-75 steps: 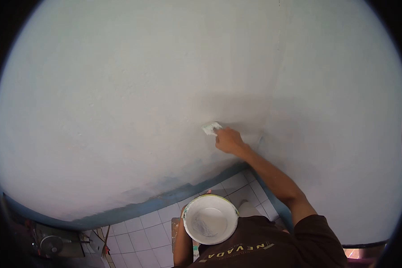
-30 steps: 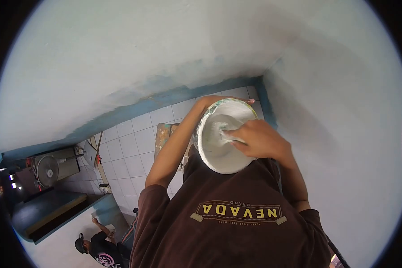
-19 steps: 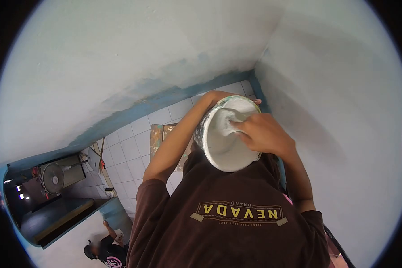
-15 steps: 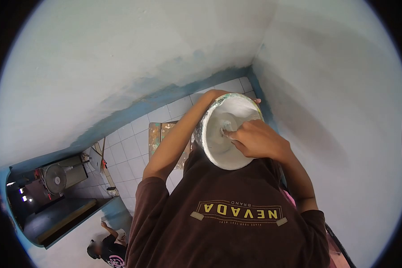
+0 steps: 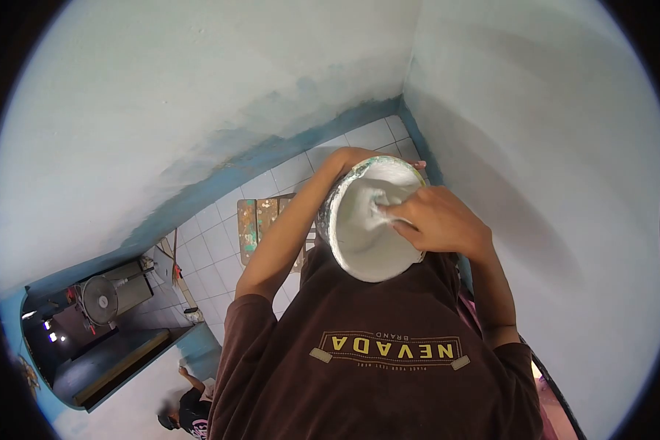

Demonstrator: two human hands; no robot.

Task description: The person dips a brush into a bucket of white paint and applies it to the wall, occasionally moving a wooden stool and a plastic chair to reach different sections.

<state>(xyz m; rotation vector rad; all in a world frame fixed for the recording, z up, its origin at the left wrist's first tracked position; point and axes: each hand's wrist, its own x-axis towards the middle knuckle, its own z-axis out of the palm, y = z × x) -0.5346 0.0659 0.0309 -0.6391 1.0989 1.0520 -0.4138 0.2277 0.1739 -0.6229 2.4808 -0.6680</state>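
A paint-smeared bucket is tilted against my body, its mouth facing me and pale white paint inside. My left arm wraps round its far side. My left hand grips it there, mostly hidden behind the rim, with fingertips showing at the upper right. My right hand reaches over the near right rim into the bucket, fingers closed. At its fingertips is a white, paint-coated thing, blurred; I cannot make out its kind.
A paint-spotted wooden stool stands on the white tiled floor. Walls with blue lower bands meet in a corner ahead. At left are a fan and an opening with a ledge. Another person is at the lower left.
My right hand has shifted slightly right inside the bucket, and the white thing at its fingertips has moved with it. The view has turned a little; my left hand keeps its hold.
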